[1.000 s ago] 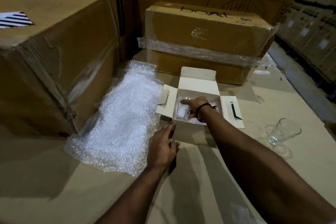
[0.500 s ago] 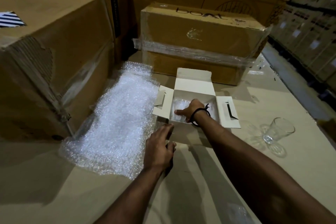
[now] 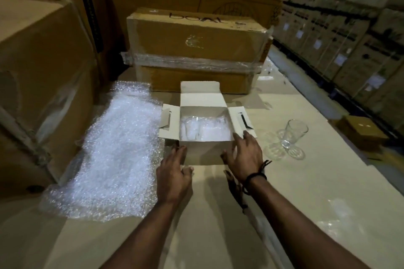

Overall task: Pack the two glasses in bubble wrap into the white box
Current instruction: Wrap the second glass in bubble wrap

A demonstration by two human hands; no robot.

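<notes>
The white box (image 3: 203, 150) stands open in the middle of the cardboard surface, its flaps spread out. Inside lie two glasses wrapped in bubble wrap (image 3: 205, 130), side by side. My left hand (image 3: 173, 172) is at the box's near left corner with fingers straight, holding nothing. My right hand (image 3: 244, 156) is at the near right corner, fingers spread and relaxed, fingertips by the box's rim. A bare clear glass (image 3: 294, 132) stands to the right of the box.
A large sheet of bubble wrap (image 3: 113, 153) lies left of the box. Big cardboard cartons stand at the left (image 3: 41, 76) and behind (image 3: 196, 50). A small brown box (image 3: 363, 135) sits at the far right edge, with stacked cartons beyond.
My right hand has come out of the box and now sits at its near right corner. My left hand moved up to the near left corner. The camera came closer.
</notes>
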